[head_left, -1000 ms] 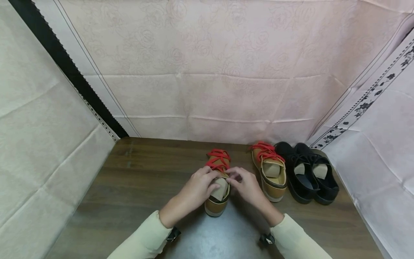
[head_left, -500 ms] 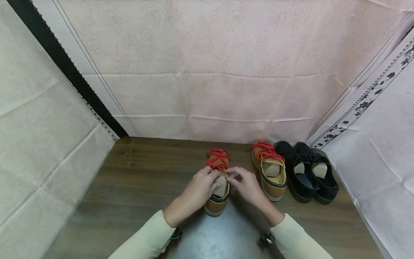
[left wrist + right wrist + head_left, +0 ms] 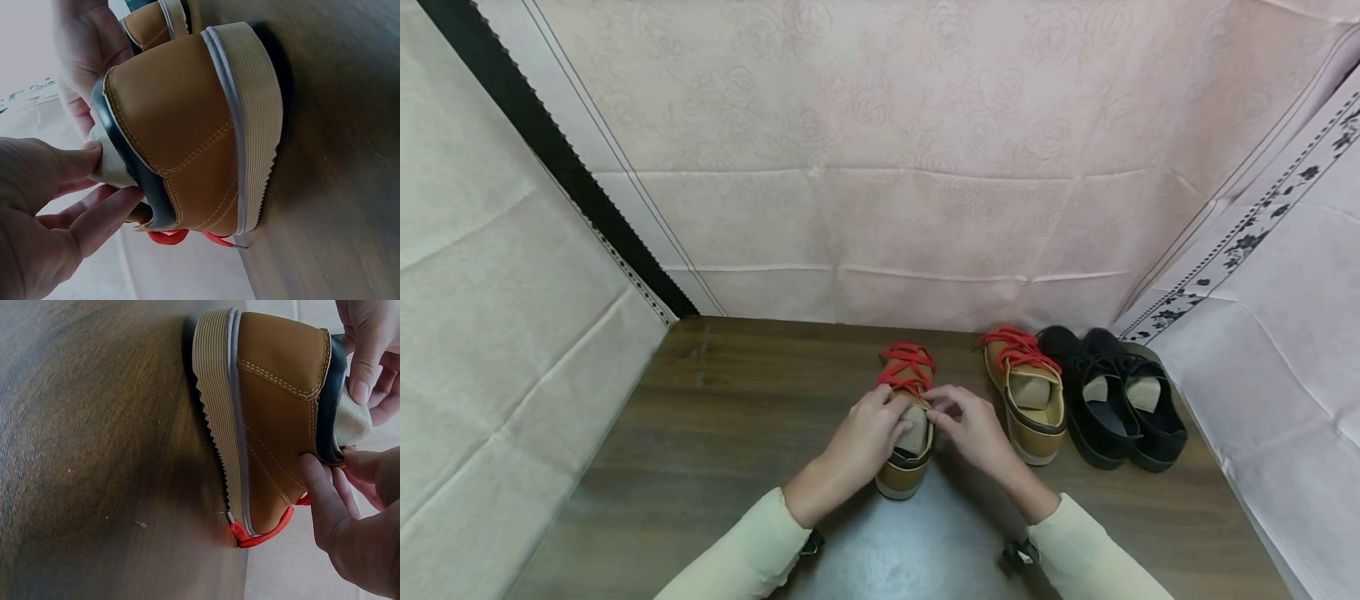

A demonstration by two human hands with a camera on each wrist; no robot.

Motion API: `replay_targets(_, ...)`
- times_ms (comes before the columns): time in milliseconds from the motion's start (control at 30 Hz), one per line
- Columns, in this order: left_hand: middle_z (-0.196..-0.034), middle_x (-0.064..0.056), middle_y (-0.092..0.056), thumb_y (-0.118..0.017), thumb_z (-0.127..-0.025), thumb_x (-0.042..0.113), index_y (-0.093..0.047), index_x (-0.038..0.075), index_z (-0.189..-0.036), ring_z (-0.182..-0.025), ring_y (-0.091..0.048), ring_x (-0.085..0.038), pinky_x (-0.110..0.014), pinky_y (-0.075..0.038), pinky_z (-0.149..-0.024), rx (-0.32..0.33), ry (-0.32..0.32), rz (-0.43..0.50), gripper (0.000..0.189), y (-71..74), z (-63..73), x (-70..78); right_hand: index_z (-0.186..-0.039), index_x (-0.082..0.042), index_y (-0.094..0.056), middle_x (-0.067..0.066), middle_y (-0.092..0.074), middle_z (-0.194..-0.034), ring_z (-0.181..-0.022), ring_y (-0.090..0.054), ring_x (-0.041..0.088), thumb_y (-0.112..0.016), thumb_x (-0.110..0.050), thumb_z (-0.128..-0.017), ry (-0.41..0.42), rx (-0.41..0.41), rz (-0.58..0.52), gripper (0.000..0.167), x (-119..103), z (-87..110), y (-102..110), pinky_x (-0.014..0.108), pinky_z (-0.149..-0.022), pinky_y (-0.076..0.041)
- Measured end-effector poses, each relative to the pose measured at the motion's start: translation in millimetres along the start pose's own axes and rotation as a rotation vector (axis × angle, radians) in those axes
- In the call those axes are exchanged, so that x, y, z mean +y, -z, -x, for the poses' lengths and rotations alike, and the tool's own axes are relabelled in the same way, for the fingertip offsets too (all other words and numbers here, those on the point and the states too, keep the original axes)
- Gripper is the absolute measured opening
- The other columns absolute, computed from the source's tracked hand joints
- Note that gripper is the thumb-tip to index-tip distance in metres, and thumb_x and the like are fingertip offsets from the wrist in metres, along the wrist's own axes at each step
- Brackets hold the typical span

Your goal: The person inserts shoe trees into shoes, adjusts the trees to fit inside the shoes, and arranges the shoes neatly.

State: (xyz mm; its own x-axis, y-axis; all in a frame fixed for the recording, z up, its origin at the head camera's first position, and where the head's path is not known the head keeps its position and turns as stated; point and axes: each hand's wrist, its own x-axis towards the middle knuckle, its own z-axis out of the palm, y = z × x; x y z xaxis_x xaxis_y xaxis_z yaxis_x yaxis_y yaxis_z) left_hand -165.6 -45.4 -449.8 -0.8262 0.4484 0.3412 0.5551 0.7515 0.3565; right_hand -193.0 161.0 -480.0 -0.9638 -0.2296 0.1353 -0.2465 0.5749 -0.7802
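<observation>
A tan shoe (image 3: pixel 901 479) with red laces (image 3: pixel 908 365) and a dark padded collar stands upright on the wooden surface, toe away from me. Out of its opening rises a pale piece (image 3: pixel 351 422), perhaps the tongue. My left hand (image 3: pixel 867 432) holds the left side of the opening, its thumb on the pale piece and a fingertip at the collar in the left wrist view. On the other side, my right hand (image 3: pixel 972 429) pinches the collar edge below the laces between thumb and index finger. The hands partly cover the middle of the shoe.
To the right stands a matching tan shoe (image 3: pixel 1036 433) with red laces. Close beside it is a pair of black shoes (image 3: pixel 1093 450) near the surface's right edge. Pale patterned cloth (image 3: pixel 880 225) hangs along the back and both sides of the wooden surface (image 3: pixel 745 417).
My left hand and forearm have shifted very slightly to the right. My right hand keeps its place at the shoe's opening, and the shoes stand where they were.
</observation>
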Motion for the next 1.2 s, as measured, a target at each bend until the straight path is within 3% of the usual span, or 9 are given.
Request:
replay_targets(267, -0.099, -0.004, -0.063, -0.075, -0.095, 0.023, -0.072, 0.012, -0.117, -0.087, -0.064, -0.018, -0.032, -0.06, -0.071, 0.039, -0.02, -0.025, 0.025, -4.8, 0.9, -2.2, -0.116, -0.02, -0.074, 0.002, -0.071, -0.092, -0.083, -0.069, 0.014, -0.075, -0.012, -0.095, -0.005, -0.002, -0.026, 0.022, 0, 0.3, 0, 0.022, -0.065, -0.058)
replay_targets(600, -0.099, -0.006, -0.064, -0.076, -0.094, 0.022, -0.071, 0.009, -0.117, -0.086, -0.066, -0.02, -0.03, -0.062, -0.072, 0.09, -0.091, -0.095, 0.027, -9.8, 2.4, -4.0, -0.115, -0.019, -0.074, 0.002, -0.071, -0.091, -0.081, -0.069, 0.013, -0.075, -0.011, -0.095, -0.011, -0.001, -0.04, 0.022, 0, 0.6, -1, 0.023, -0.065, -0.058)
replay_targets(967, -0.1, -0.007, -0.065, -0.077, -0.094, 0.022, -0.069, 0.009, -0.116, -0.087, -0.067, -0.02, -0.031, -0.062, -0.073, 0.093, -0.067, -0.079, 0.027, -14.6, 2.0, -5.6, -0.115, -0.019, -0.074, 0.002, -0.071, -0.09, -0.08, -0.069, 0.014, -0.075, -0.01, -0.095, -0.008, 0.007, -0.048, 0.022, 1, 0.7, -1, 0.022, -0.063, -0.058)
replay_targets(1200, -0.097, -0.005, -0.064, -0.079, -0.091, 0.021, -0.069, 0.01, -0.107, -0.083, -0.066, -0.019, -0.032, -0.062, -0.068, 0.087, -0.054, -0.104, 0.022, -15.1, 3.3, -4.3, -0.115, -0.018, -0.074, 0.003, -0.071, -0.091, -0.079, -0.069, 0.013, -0.075, -0.009, -0.094, -0.003, 0.006, -0.054, 0.022, 1, 0.8, -2, 0.022, -0.062, -0.058)
